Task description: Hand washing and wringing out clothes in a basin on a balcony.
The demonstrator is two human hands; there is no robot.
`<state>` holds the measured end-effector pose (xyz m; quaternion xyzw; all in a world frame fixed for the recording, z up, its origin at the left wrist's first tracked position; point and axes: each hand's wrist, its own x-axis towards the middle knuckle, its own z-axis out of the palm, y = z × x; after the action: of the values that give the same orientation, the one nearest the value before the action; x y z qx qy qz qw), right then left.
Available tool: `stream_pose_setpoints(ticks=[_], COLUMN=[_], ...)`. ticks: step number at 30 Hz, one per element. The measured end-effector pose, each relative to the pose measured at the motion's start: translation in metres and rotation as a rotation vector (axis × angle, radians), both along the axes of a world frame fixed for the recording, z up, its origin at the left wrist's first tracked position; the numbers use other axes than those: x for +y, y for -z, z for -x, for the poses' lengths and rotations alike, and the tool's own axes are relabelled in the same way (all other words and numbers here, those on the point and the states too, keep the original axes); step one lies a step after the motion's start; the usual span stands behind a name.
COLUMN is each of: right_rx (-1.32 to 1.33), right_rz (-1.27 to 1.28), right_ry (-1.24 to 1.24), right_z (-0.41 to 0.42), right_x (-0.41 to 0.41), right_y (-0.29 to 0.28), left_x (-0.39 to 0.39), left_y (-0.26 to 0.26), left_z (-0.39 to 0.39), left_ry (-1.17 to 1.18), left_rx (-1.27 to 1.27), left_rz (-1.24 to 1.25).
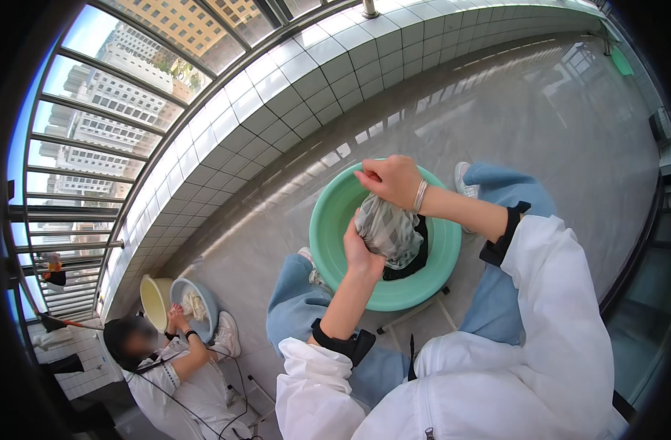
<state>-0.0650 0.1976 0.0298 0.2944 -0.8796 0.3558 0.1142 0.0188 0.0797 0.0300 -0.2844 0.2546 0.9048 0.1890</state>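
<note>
A mint-green plastic basin (443,269) stands between my knees. Above its middle hangs a bunched, wet-looking grey-white cloth (391,230). My right hand (395,179) is closed in a fist at the cloth's upper end, with bracelets at the wrist. From the lower left, my left hand (363,245) cups the cloth, its thumb along the near side and the fingers partly hidden behind it. A black cloth (410,268) lies in the basin beneath the grey-white one. How much water the basin holds is hidden.
A metal-legged stand (412,313) shows by the basin's near rim. To the lower left, another person (176,379) sits with hands over a pale blue basin (212,308) holding cream cloth. Beside it is a yellow basin (154,300). A tiled low wall (324,91) with barred windows curves along the left.
</note>
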Motion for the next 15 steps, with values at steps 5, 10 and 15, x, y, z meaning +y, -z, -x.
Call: stream_pose_setpoints(ticks=[5,10,15], right_rx=[-0.542,-0.742,-1.101], right_rz=[-0.132,-0.082,0.422], right_ry=[-0.372,-0.657,-0.299], right_z=[-0.004,0.023,0.006], right_x=[0.011,0.034,0.016], right_y=[0.005,0.018,0.014], left_x=[-0.026,-0.038,-0.031], left_y=[0.007,0.009,0.005], left_z=[0.011,0.017,0.022], left_ry=[-0.050,-0.117,-0.226], left_rx=[-0.049,0.004,0.007], left_rz=[0.053,0.085,0.164])
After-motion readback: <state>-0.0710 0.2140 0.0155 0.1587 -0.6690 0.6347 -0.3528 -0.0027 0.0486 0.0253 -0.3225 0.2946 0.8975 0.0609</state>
